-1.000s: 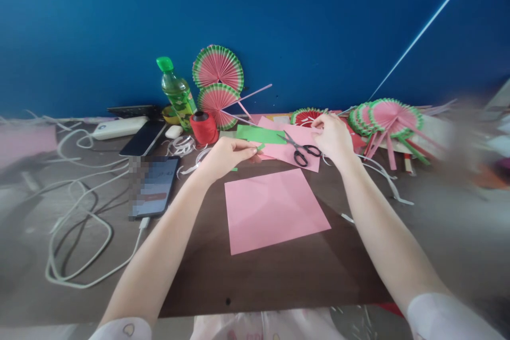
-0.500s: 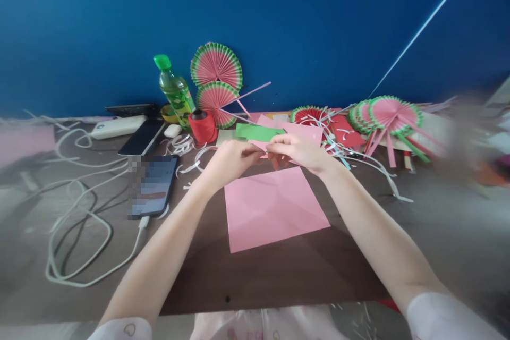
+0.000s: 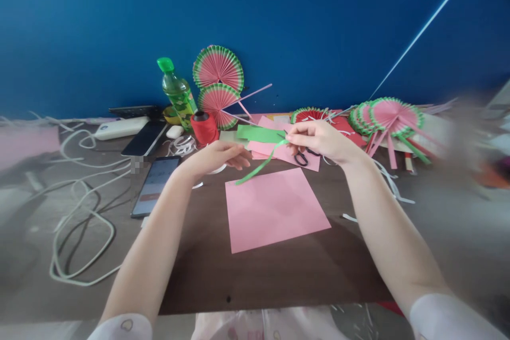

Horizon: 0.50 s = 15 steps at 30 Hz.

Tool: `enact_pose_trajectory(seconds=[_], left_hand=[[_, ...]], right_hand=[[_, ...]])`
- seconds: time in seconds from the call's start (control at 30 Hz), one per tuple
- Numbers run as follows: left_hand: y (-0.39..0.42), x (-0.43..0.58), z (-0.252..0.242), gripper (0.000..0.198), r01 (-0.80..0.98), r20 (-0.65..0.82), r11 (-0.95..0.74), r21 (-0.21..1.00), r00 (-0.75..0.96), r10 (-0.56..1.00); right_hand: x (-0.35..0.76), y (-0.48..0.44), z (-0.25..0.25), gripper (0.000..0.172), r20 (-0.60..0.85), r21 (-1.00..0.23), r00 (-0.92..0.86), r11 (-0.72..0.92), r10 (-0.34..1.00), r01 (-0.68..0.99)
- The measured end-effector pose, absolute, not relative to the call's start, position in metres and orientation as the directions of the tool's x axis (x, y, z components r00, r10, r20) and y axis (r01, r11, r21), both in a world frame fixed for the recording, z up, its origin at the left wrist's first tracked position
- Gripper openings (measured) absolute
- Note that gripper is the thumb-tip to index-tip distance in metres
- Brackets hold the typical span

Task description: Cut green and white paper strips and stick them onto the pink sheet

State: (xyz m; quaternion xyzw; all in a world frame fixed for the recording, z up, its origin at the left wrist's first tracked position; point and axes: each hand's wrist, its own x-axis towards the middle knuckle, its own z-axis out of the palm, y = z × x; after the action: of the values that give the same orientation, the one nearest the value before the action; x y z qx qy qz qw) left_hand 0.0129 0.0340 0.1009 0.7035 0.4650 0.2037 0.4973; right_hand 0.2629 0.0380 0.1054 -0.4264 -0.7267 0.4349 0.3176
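A flat blue wall [image 3: 279, 21] rises behind a dark brown wooden desk [image 3: 279, 281]. On the desk, nearest us, lies a smooth, four-sided pink paper sheet [image 3: 277, 212]. Above its far edge we see our two bare hands. The left hand [image 3: 231, 156] is half open, fingers loosely curled, with nothing visible in it; the right hand [image 3: 316, 138] is pinched together at the fingertips. Beyond lies a green paper rectangle [image 3: 258, 133]; black-handled scissors [image 3: 306, 161] lie partly hidden by the right hand. Smallest, a narrow bright green paper strip [image 3: 261, 169] runs from the right fingertips down over the sheet's far left corner; we cannot tell whether it touches. We judge it feather-light, bendy and easily creased or torn, best pinched gently at either end, never tugged.
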Motion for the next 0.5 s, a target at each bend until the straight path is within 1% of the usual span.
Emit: enact_pose_trajectory(seconds=[0.07,0.13,0.23,0.37,0.5], left_hand=[[0.037,0.009,0.097,0.042,0.482,-0.217,-0.066,0.874,0.507,0.834],[0.040,0.010,0.090,0.041,0.528,-0.227,-0.095,0.844,0.512,0.829],[0.044,0.017,0.078,0.037,0.585,-0.192,-0.172,0.793,0.507,0.840],[0.049,0.025,0.062,0.032,0.600,-0.172,-0.275,0.751,0.581,0.796],[0.051,0.026,0.056,0.026,0.641,-0.252,-0.298,0.707,0.622,0.741]], right_hand=[[0.269,0.037,0.109,0.016,0.090,-0.888,-0.451,0.276,0.888,0.367],[0.272,0.036,0.112,0.017,0.080,-0.879,-0.465,0.282,0.881,0.384],[0.273,0.035,0.114,0.018,0.081,-0.873,-0.489,0.298,0.869,0.385],[0.274,0.035,0.114,0.018,0.090,-0.865,-0.504,0.318,0.859,0.389],[0.277,0.036,0.113,0.018,0.094,-0.869,-0.497,0.315,0.863,0.382]])
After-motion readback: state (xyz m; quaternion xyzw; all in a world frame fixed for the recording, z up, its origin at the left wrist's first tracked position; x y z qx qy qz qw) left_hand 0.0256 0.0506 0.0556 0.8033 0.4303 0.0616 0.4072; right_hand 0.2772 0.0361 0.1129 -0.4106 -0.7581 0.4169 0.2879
